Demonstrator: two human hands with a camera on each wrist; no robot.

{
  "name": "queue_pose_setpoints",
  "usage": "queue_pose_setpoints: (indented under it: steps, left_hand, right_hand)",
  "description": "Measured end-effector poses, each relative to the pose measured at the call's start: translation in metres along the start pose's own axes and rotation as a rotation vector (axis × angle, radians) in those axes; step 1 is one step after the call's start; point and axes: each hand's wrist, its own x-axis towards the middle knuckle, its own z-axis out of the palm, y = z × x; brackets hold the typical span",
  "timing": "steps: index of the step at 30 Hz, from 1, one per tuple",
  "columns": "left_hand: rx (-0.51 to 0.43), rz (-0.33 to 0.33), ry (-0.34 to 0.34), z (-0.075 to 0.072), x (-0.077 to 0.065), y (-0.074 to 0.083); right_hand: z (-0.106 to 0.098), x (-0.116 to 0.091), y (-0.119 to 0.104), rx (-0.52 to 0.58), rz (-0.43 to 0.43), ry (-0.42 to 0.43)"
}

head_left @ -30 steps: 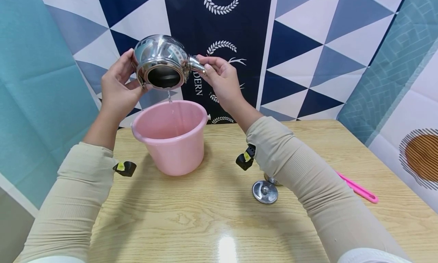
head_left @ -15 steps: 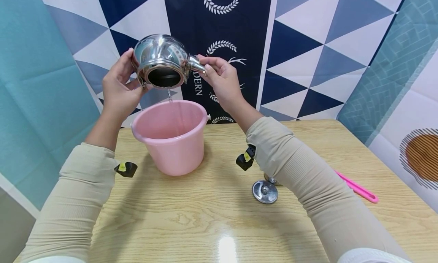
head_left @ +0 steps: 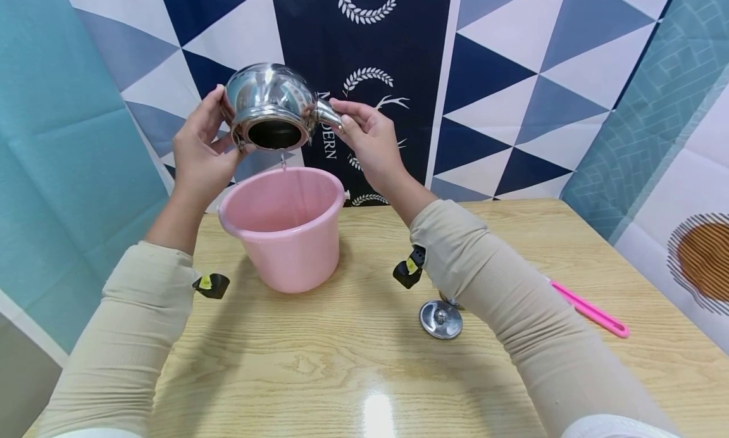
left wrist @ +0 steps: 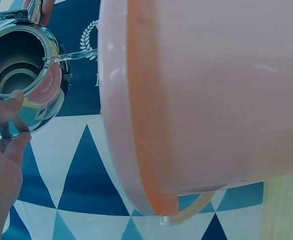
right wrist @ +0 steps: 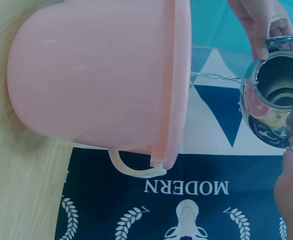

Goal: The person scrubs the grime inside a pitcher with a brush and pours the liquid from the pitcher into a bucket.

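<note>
A shiny steel kettle (head_left: 270, 93) is held in the air, tipped so its round mouth faces down toward me. My left hand (head_left: 202, 150) grips the side of its body, thumb near the rim. With thumb and fingers, my right hand (head_left: 370, 143) pinches the tapering spout on the other side. A thin stream of water (left wrist: 76, 55) runs from the lip of the kettle into the pink bucket (head_left: 293, 254) below. In the right wrist view, the kettle's mouth shows a dark interior, and droplets cling to the rim.
The bucket stands at the back left of the wooden table (head_left: 319, 362), close to the patterned wall cloth. A round metal lid (head_left: 441, 319) lies to its right, beside another metal piece partly behind my right sleeve. Farther right lies a pink-handled tool (head_left: 598, 311), partly covered by that sleeve.
Both hands have lowered the kettle slightly, still tipped. Water keeps running from its lip into the bucket. The bucket and the lid have stayed in place.
</note>
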Motion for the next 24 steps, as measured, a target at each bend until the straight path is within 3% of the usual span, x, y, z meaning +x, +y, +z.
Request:
queue_pose_setpoints:
  steps: [16, 24]
  left_hand:
    - [0.029, 0.081, 0.025, 0.0035, -0.0074, 0.0016]
    - [0.057, 0.159, 0.049, 0.0048, -0.0088, 0.0006]
  right_hand:
    - [-0.0006, -0.002, 0.0047, 0.026, -0.019, -0.002]
    - [-0.0005, -0.0024, 0.0045, 0.022, -0.02, -0.001]
